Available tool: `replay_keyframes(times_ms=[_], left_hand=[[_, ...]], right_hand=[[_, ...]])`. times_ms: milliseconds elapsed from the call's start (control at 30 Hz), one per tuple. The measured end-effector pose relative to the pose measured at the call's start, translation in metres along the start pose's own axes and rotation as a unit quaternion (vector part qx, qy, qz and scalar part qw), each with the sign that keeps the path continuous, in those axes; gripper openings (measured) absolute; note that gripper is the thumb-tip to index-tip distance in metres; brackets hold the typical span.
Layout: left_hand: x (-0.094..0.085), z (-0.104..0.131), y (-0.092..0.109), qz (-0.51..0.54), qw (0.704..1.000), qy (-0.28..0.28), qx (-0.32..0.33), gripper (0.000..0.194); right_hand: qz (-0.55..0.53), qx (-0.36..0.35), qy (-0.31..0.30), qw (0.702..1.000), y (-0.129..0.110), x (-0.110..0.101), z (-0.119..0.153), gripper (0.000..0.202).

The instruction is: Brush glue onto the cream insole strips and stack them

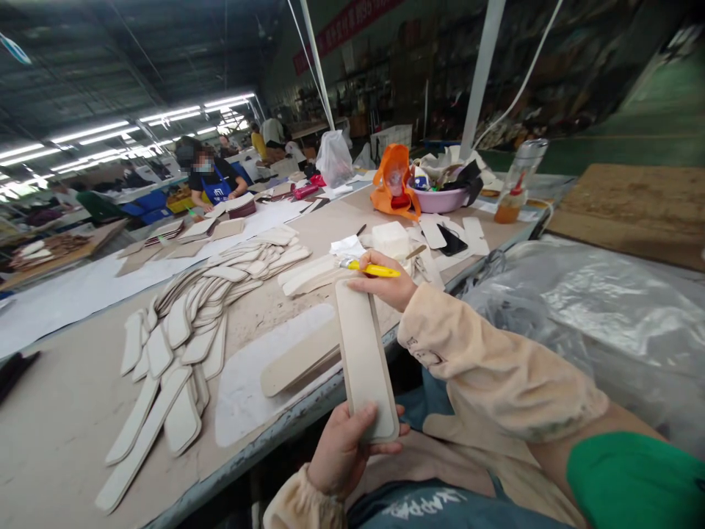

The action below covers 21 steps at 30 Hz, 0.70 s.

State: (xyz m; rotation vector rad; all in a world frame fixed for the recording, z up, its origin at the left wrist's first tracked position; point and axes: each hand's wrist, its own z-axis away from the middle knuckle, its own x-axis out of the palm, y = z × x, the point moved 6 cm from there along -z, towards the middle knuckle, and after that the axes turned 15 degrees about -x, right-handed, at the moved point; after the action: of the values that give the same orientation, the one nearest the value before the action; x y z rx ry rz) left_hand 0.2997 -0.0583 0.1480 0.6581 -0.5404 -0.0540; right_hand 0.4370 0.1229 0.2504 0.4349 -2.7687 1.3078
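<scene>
My left hand (349,444) grips the lower end of a long, pale, round-cornered strip (363,360), thumb on its face and fingers behind. The strip is tilted up in front of the table edge. At its upper end my right hand (385,283) is closed around a brush (377,270) with a yellow handle, its bristles pointing left; the thumb also touches the strip's top. Just left of the strip, a few similar strips (300,360) lie stacked on a white sheet (236,400) at the table's front edge.
A big fanned-out heap of pale strips (192,330) covers the table's left middle. Beyond my right hand stand a white tub (391,236), an orange bag (393,184), a purple basin (440,200) and a bottle of amber liquid (507,209). A co-worker (212,180) works across the table.
</scene>
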Motion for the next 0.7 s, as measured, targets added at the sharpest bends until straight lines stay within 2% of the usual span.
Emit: replay_keyframes(times_ms=[433, 567, 700], left_hand=[[0.0049, 0.0004, -0.005, 0.005, 1.0, -0.006, -0.02, 0.038], [0.0037, 0.0017, -0.0059, 0.01, 0.999, -0.028, -0.022, 0.04], [0.0048, 0.0037, -0.0057, 0.064, 0.994, -0.082, -0.038, 0.059]], right_hand=[[0.042, 0.003, 0.001, 0.999, 0.0044, -0.0077, 0.0079, 0.034], [0.045, 0.011, 0.001, 0.999, 0.0045, -0.0066, 0.009, 0.036], [0.03, 0.012, 0.004, 0.999, 0.0018, -0.0039, 0.0085, 0.037]])
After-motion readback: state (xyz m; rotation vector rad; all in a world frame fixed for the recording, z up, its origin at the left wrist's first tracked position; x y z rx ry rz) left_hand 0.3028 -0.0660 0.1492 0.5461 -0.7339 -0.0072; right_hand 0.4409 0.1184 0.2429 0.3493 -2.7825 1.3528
